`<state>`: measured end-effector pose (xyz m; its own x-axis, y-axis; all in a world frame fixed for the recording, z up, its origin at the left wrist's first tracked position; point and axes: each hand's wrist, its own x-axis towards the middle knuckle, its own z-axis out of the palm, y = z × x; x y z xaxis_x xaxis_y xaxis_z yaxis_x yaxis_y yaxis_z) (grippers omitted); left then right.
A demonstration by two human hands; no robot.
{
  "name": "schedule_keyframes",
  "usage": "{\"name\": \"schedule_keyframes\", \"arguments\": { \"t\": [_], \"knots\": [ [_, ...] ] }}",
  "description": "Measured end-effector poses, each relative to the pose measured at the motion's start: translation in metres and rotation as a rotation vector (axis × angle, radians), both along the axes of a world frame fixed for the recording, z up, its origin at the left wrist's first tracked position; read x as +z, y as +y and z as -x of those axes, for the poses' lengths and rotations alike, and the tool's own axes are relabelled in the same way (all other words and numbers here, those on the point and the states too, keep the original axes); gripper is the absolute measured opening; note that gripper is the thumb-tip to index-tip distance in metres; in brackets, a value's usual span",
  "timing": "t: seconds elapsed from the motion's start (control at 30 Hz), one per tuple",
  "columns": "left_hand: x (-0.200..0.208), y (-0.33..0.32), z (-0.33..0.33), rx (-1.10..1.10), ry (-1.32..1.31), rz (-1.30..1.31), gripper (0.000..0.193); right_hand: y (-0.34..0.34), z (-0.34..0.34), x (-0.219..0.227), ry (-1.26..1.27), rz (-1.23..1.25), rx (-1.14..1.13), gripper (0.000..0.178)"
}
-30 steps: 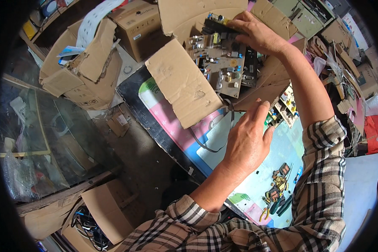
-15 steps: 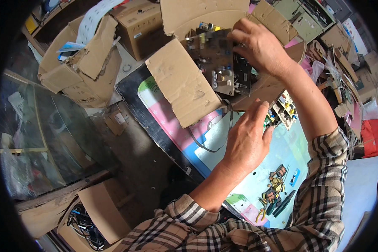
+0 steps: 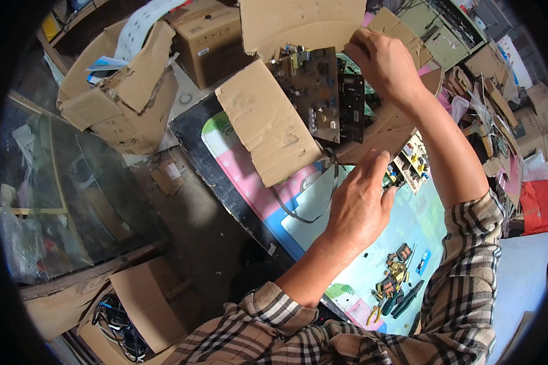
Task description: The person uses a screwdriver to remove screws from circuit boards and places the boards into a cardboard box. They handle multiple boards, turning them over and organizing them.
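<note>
My right hand point(image 3: 386, 67) hovers over the far right side of an open cardboard box point(image 3: 268, 121), its fingers loosely bent and nothing seen in them. To its left, a large brown circuit board point(image 3: 313, 91) stands tilted in the box, with a black board point(image 3: 351, 108) beside it. Parts of green boards show behind. My left hand point(image 3: 360, 204) is nearer to me, its thumb and fingers at the left edge of a cream circuit board point(image 3: 413, 165) with small components. That hand hides part of this board, and its grip is only partly seen.
Small electronic parts point(image 3: 394, 271) and dark-handled pliers point(image 3: 407, 299) lie on the patterned table mat point(image 3: 304, 231). A grey cable point(image 3: 304, 217) loops out beside the box. More cartons point(image 3: 128, 118) stand at left, and a carton of cables point(image 3: 122, 325) lower left. Scrap piles up at right.
My right hand has moved slightly right and away from the brown board's top edge. That board, blurred before, now rests still in the box. My left hand has hardly moved.
</note>
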<state>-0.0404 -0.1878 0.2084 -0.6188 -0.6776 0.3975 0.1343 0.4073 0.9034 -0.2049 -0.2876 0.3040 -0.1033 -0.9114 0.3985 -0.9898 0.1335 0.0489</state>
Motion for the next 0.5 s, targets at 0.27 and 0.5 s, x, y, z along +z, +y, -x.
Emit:
{"name": "schedule_keyframes", "arguments": {
  "t": [0.27, 0.5],
  "knots": [
    [0.002, 0.001, 0.0, -0.003, -0.023, -0.02, 0.051, -0.04, 0.013, -0.008, -0.07, -0.324, -0.088, 0.034],
    [0.002, 0.001, -0.001, 0.001, -0.035, -0.04, 0.05, -0.053, 0.003, -0.006, -0.003, -0.28, 0.02, 0.026]
  ]
}}
